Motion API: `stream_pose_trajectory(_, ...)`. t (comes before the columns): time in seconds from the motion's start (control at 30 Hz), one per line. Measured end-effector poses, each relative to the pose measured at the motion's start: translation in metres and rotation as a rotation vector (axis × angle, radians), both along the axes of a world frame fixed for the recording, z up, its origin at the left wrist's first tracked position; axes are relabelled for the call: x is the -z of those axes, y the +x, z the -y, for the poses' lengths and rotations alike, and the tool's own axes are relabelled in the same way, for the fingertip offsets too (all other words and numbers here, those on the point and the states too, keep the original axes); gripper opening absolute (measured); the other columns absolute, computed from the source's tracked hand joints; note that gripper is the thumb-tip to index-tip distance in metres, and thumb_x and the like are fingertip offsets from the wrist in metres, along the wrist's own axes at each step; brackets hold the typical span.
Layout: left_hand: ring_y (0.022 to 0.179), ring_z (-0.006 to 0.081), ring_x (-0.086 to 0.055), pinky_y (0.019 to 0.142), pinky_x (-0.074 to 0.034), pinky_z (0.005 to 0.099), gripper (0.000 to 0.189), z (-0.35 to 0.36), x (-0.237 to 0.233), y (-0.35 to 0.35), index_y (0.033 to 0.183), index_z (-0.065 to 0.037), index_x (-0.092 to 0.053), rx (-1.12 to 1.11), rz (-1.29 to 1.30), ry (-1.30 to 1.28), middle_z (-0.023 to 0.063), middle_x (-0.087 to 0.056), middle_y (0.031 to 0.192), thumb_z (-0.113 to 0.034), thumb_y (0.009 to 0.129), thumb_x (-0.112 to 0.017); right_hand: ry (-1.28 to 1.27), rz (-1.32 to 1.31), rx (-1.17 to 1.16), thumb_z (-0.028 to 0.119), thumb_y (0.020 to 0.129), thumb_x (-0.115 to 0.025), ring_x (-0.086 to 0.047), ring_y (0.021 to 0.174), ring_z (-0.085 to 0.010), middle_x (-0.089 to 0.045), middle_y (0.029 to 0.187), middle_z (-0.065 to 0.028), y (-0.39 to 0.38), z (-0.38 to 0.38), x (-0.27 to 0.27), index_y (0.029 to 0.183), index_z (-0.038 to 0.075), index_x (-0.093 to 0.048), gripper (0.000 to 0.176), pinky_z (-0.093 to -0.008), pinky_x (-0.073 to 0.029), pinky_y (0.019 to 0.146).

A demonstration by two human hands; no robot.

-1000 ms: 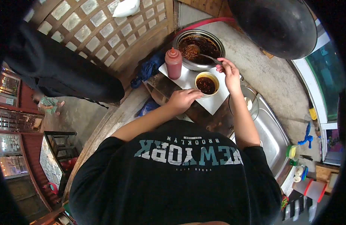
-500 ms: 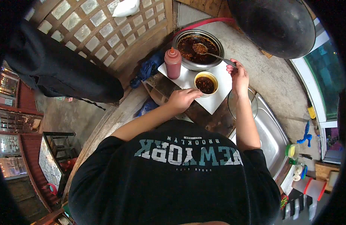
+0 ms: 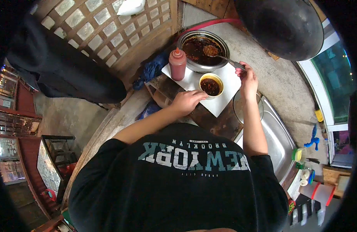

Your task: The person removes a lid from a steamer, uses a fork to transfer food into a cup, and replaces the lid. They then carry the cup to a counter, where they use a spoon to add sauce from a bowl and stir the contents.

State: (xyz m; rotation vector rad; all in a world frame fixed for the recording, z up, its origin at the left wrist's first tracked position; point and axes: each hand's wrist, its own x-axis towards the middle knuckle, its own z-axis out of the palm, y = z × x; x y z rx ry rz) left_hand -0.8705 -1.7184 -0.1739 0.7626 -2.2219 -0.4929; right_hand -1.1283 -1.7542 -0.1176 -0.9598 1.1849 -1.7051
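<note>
Grips a loaded spoon [image 3: 220, 55] in the closed right hand [image 3: 247, 75] over the metal bowl [image 3: 183, 38]; braces the yellow cup [image 3: 211, 86] on the white board [image 3: 226, 101] with the curled left hand [image 3: 186, 101]. Risks dripping sauce [image 3: 197, 47] if tipped.

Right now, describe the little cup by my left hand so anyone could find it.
Find the big steel bowl of dark sauce. On the white board before it sits the small cup, yellow-rimmed and sauce-filled, squat beside the tall red squeeze bottle.

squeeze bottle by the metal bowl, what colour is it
Red; the squeeze bottle shows clearly in the head view.
</note>
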Motion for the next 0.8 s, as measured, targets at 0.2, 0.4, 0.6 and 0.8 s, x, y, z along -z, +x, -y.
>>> stream_pose_trajectory(0.2, 0.08, 0.0254, -0.066, 0.068, -0.054, 0.0365, 0.018, -0.001, -0.001, 0.001, 0.102, -0.012, -0.066, -0.002, 0.016, 0.015, 0.0063, -0.067, 0.099, -0.022, 0.089, -0.057, -0.039, 0.005, 0.036, 0.017, 0.096, -0.042, -0.059, 0.07, -0.0139, -0.064, 0.081, -0.0106, 0.004, -0.003, -0.021, 0.11, -0.005, -0.058, 0.032, -0.0244, -0.046, 0.067)
stream_pose_trajectory(0.4, 0.079, 0.0251, -0.066, 0.067, -0.054, 0.0361, 0.018, -0.001, -0.003, 0.001, 0.101, -0.012, -0.066, 0.003, 0.008, 0.014, 0.0059, -0.067, 0.1, -0.021, 0.089, -0.056, -0.007, 0.01, -0.009, 0.018, 0.096, -0.042, -0.059, 0.07, -0.0137, -0.064, 0.08, -0.0103, 0.004, -0.001, 0.001, 0.11, -0.005, -0.058, 0.031, -0.0242, -0.046, 0.067)
stream_pose_trajectory(0.6, 0.079, 0.0241, -0.067, 0.067, -0.054, 0.0354, 0.018, -0.003, -0.004, 0.002, 0.1, -0.012, -0.067, -0.001, 0.005, 0.0, 0.0055, -0.067, 0.1, -0.021, 0.089, -0.057, -0.02, 0.013, 0.022, 0.017, 0.095, -0.042, -0.058, 0.07, -0.0134, -0.064, 0.081, -0.0101, 0.006, -0.004, -0.018, 0.111, -0.005, -0.058, 0.032, -0.0242, -0.045, 0.068)
stream_pose_trajectory(0.8, 0.08, 0.0238, -0.067, 0.067, -0.054, 0.035, 0.018, -0.002, -0.002, 0.002, 0.1, -0.012, -0.067, -0.013, -0.005, -0.016, 0.0052, -0.068, 0.1, -0.021, 0.089, -0.056, -0.029, 0.003, 0.009, 0.018, 0.095, -0.042, -0.058, 0.071, -0.0135, -0.064, 0.082, -0.0105, 0.005, 0.0, -0.007, 0.111, -0.005, -0.057, 0.032, -0.0243, -0.046, 0.068)
